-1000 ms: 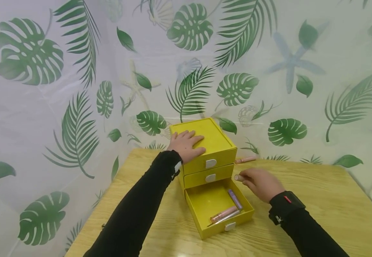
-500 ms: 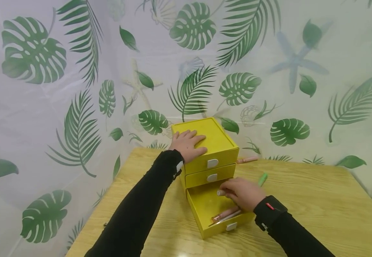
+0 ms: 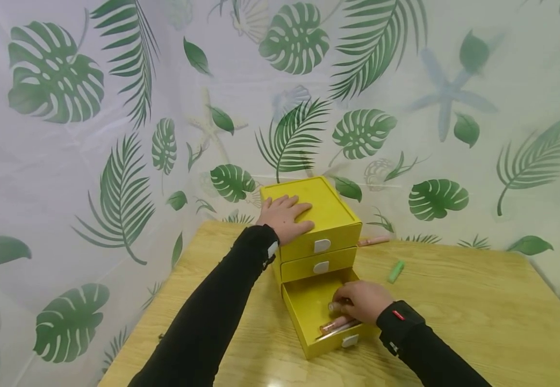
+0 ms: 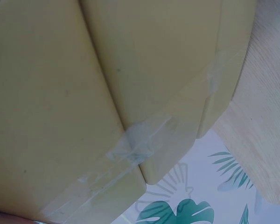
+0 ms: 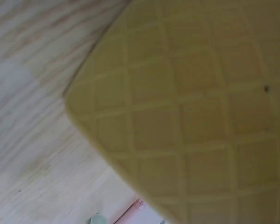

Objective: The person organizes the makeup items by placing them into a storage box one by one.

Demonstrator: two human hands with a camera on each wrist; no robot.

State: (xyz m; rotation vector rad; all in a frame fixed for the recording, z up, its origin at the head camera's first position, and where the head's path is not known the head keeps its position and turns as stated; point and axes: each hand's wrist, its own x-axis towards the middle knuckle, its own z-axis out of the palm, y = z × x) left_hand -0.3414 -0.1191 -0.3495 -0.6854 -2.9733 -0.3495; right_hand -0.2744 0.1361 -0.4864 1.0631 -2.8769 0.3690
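A yellow box with three drawers (image 3: 330, 236) stands on the table. My left hand (image 3: 285, 219) rests flat on its top with the fingers spread. The lowest drawer (image 3: 304, 306) is pulled out. Over the right part of that drawer, low inside its walls, my right hand (image 3: 364, 301) pinches a small tube (image 3: 332, 307); only its round pale end shows, the rest hidden by the fingers. Below the hand in the drawer lie a pink tube (image 3: 330, 325) and a thin silver stick (image 3: 330, 334). The drawer's right side is covered by the hand.
Right of the box, a short green stick (image 3: 396, 271) lies on the wooden table (image 3: 454, 301). Behind it, next to the box, is another pink tube (image 3: 374, 241). A leaf-print sheet (image 3: 406, 161) hangs behind the table. The left wrist view shows the box's taped side (image 4: 130, 144).
My right hand has moved left from beside the box into the drawer with the tube, then lower. It now covers a purple tube there. The green stick has come into view. My left hand stays put.
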